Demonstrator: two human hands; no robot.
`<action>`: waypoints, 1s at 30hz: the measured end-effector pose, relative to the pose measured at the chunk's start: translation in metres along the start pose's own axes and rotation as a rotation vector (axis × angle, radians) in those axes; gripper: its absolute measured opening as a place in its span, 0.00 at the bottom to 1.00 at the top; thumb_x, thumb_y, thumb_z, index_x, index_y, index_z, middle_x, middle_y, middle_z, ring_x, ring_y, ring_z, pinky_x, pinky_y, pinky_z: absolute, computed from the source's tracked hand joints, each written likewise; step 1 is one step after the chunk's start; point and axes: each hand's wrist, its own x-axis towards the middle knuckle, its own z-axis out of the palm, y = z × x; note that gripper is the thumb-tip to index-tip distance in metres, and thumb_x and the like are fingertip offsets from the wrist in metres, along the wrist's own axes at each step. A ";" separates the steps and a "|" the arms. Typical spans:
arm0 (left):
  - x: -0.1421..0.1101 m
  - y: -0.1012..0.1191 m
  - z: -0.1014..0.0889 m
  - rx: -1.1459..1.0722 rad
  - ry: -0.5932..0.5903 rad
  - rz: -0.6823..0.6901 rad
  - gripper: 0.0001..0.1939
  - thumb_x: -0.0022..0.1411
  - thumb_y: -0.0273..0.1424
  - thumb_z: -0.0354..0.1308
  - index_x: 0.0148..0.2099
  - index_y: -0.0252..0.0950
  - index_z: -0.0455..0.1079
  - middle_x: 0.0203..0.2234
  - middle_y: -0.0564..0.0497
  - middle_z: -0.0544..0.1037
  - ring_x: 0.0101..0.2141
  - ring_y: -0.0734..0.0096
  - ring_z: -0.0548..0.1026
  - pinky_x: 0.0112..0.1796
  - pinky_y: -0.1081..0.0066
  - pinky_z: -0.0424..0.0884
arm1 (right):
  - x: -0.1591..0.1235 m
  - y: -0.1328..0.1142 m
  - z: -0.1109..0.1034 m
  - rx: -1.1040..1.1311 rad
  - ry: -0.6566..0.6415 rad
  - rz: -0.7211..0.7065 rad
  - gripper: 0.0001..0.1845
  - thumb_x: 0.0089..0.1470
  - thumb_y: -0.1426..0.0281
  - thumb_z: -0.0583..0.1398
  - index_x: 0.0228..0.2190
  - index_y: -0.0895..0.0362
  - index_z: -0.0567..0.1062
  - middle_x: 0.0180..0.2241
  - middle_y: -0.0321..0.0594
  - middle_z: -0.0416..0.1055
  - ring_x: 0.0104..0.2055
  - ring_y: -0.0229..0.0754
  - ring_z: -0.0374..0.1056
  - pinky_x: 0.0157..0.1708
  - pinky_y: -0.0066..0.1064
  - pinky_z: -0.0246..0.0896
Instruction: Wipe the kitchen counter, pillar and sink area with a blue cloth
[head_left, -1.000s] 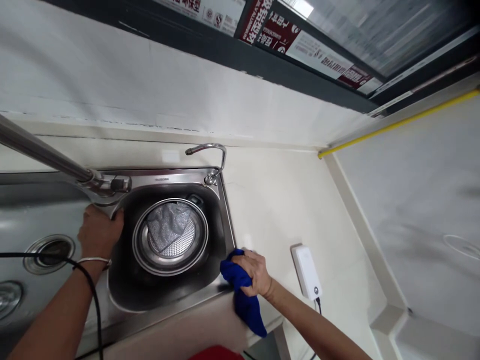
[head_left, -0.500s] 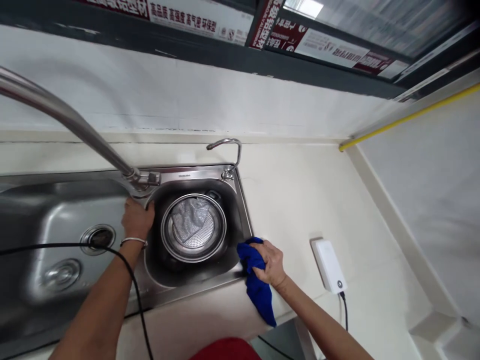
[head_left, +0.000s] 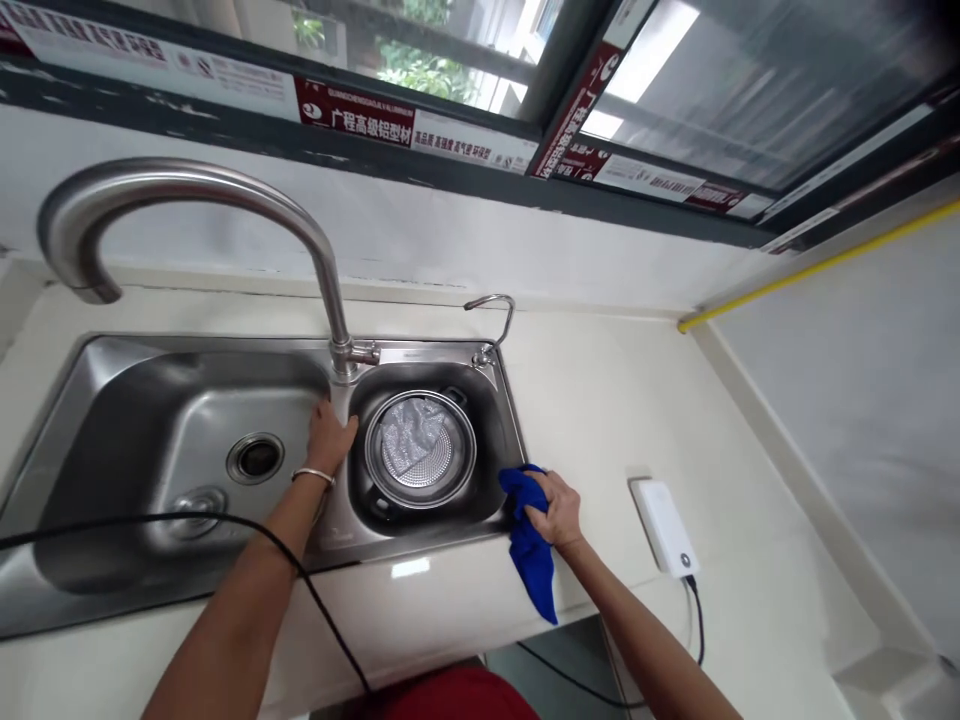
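My right hand (head_left: 556, 508) clutches a crumpled blue cloth (head_left: 532, 550) against the right front corner of the steel sink (head_left: 360, 540). Part of the cloth hangs towards the counter's front edge. On the divider between the two basins rests my left hand (head_left: 332, 437), thumb and fingers apart and nothing held in it; some fingers are partly hidden. In the right basin, between my hands, sits a round metal pot (head_left: 375, 480) with dark handles. Inside the pot are a grey scrubbing cloth (head_left: 411, 434) and a perforated steamer plate (head_left: 435, 468).
A large curved faucet (head_left: 330, 270) rises behind the divider, with a thin small tap (head_left: 510, 318) at the back right corner. The left basin has a drain (head_left: 255, 458). A white power bank (head_left: 664, 527) with a cable lies on the right counter. A black cable (head_left: 300, 570) crosses my left forearm.
The view has tilted up and shifted left, showing more of the window and faucet. My right hand stays with the blue cloth at the sink's corner; my left hand remains on the divider.
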 end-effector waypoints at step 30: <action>-0.056 -0.034 0.005 -0.154 -0.031 0.059 0.38 0.61 0.34 0.56 0.68 0.21 0.50 0.62 0.29 0.64 0.63 0.47 0.63 0.64 0.54 0.61 | 0.004 -0.024 0.005 -0.135 -0.024 0.247 0.24 0.48 0.63 0.56 0.47 0.54 0.78 0.35 0.41 0.74 0.40 0.45 0.69 0.41 0.34 0.63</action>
